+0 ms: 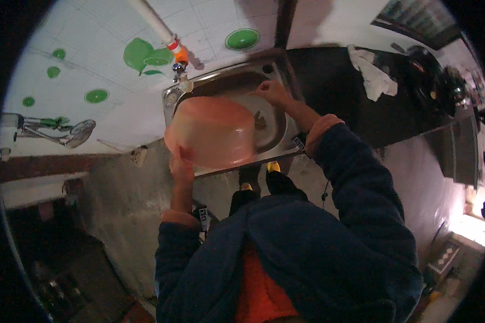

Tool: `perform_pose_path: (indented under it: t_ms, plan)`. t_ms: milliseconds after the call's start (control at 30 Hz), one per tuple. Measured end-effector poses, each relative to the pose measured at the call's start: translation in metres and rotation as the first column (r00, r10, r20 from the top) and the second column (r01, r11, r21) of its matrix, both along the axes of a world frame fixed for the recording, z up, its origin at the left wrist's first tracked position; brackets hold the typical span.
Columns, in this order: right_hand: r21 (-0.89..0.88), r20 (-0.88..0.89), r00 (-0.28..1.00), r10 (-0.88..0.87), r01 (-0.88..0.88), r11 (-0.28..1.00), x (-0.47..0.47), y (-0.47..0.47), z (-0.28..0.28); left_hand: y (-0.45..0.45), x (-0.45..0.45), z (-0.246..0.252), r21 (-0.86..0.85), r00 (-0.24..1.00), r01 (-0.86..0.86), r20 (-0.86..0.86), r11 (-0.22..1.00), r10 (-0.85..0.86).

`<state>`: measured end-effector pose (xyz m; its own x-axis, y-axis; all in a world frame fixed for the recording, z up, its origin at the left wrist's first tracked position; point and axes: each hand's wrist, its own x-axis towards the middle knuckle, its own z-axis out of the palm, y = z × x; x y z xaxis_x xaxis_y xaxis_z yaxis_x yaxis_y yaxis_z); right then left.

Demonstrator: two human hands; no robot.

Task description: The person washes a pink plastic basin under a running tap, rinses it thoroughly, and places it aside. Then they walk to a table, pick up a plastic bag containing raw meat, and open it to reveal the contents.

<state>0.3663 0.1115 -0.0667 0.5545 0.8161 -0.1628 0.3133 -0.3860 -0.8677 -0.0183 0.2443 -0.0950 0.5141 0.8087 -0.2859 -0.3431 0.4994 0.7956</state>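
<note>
A pink plastic basin (214, 133) is held tilted over the left part of a stainless steel sink (281, 135). My left hand (182, 163) grips the basin at its lower left edge. Over the sink's right side, my right hand (273, 93) is apart from the basin, with its fingers curled together. Whether something small is between those fingertips cannot be made out. Dark scraps (260, 120) lie on the sink floor beside the basin. A tap (180, 68) on a white pipe stands above the basin's far left side.
Right of the sink runs a dark countertop (323, 93) with a white cloth (374, 74) and dark cookware (426, 80). Ladles (79, 131) hang on the tiled wall at left. A grey wall (121, 210) stands left of my body. My feet are below the sink's front edge.
</note>
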Motion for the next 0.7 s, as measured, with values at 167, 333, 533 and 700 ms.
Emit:
perform_pose_path:
  t_ms: [167,333,533,700]
  plan:
    - [0.017,-0.037,0.983,-0.181,0.181,0.983,-0.04,-0.053,0.028,-0.006,0.001,-0.004,-0.025,0.979,0.096,-0.18,0.995,-0.099]
    - [0.073,-0.425,0.847,-0.321,0.385,0.92,-0.089,-0.122,0.056,0.001,-0.023,-0.025,-0.194,0.936,0.194,-0.257,0.962,-0.241]
    - [0.045,-0.565,0.673,-0.477,0.602,0.797,-0.128,-0.249,0.073,0.019,-0.017,-0.067,-0.293,0.942,0.126,-0.263,0.948,-0.207]
    - [0.029,-0.49,0.546,-0.679,0.789,0.613,-0.146,-0.424,0.045,-0.015,-0.025,-0.058,-0.219,0.972,-0.027,-0.233,0.975,-0.025]
